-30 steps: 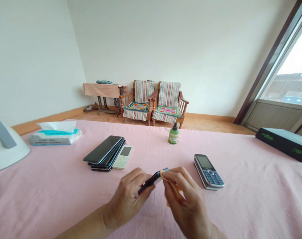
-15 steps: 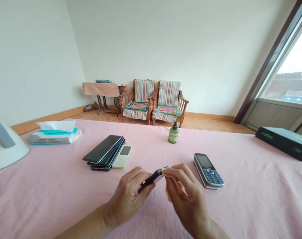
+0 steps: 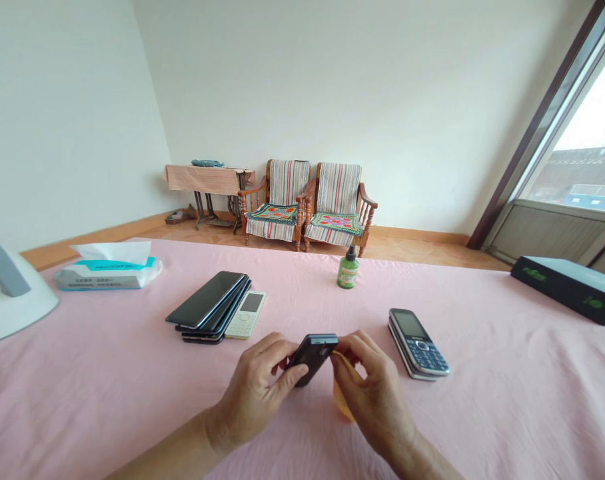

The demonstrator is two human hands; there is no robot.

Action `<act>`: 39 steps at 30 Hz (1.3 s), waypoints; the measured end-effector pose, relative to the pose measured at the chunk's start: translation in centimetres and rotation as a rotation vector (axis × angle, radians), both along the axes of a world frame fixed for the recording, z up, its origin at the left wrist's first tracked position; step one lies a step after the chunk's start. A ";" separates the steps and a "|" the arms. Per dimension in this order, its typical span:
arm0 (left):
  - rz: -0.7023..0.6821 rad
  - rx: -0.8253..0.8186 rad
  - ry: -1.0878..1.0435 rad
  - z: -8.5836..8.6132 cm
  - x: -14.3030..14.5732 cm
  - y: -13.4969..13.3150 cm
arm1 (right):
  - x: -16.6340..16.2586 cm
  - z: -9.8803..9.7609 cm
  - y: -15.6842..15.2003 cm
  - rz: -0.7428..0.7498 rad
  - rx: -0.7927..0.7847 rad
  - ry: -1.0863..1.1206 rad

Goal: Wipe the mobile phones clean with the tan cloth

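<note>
A small dark mobile phone (image 3: 312, 358) is held tilted above the pink cloth, gripped along its side by my left hand (image 3: 255, 387). My right hand (image 3: 377, 393) pinches a thin yellow cloth (image 3: 343, 403) against the phone's upper right corner; part of the cloth hangs below the fingers. To the right lies a keypad phone (image 3: 422, 345) with blue keys, resting on another phone. On the left a stack of black smartphones (image 3: 210, 303) has a white keypad phone (image 3: 246, 315) leaning by its side.
A green pump bottle (image 3: 348, 269) stands near the table's far edge. Toward the left are a tissue pack (image 3: 107, 273) and a white, grey-handled object (image 3: 12, 293). A black box (image 3: 567, 290) sits at the right. Two wooden armchairs (image 3: 310, 207) are beyond the pink-covered table (image 3: 182, 400).
My left hand has turned the phone so its dark face and top edge now show. The yellow cloth has come off the top edge to the corner and hangs lower.
</note>
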State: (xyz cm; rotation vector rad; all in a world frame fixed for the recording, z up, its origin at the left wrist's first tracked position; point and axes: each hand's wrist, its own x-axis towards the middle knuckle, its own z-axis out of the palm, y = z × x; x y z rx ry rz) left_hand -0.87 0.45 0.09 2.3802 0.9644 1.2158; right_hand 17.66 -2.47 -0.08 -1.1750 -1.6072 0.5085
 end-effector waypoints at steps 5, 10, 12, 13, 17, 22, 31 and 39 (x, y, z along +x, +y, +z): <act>-0.029 -0.308 -0.166 0.1 0.5 0.2 | -0.3 -0.2 0.0 0.057 -0.170 0.125; -0.073 -0.603 -0.295 -0.8 0.8 0.8 | -0.5 -0.7 0.5 0.111 -0.441 0.360; -0.044 -0.628 -0.319 -1.4 0.8 0.9 | -0.4 -1.1 0.6 0.118 -0.473 0.409; -0.031 -0.621 -0.329 -1.7 0.9 0.9 | -0.4 -1.2 0.7 0.122 -0.481 0.437; -0.008 -0.588 -0.329 -2.2 1.2 0.7 | -0.3 -0.9 0.5 0.143 -0.565 0.556; -0.041 -0.617 -0.329 -2.0 1.7 0.1 | -0.2 -0.1 0.3 0.147 -0.591 0.621; -0.239 -0.545 -0.175 -0.5 2.0 -1.1 | 0.2 -0.3 0.4 0.148 -0.550 0.660; -0.180 -0.392 -0.047 0.2 2.1 -1.7 | 0.2 -0.6 0.7 0.166 -0.520 0.605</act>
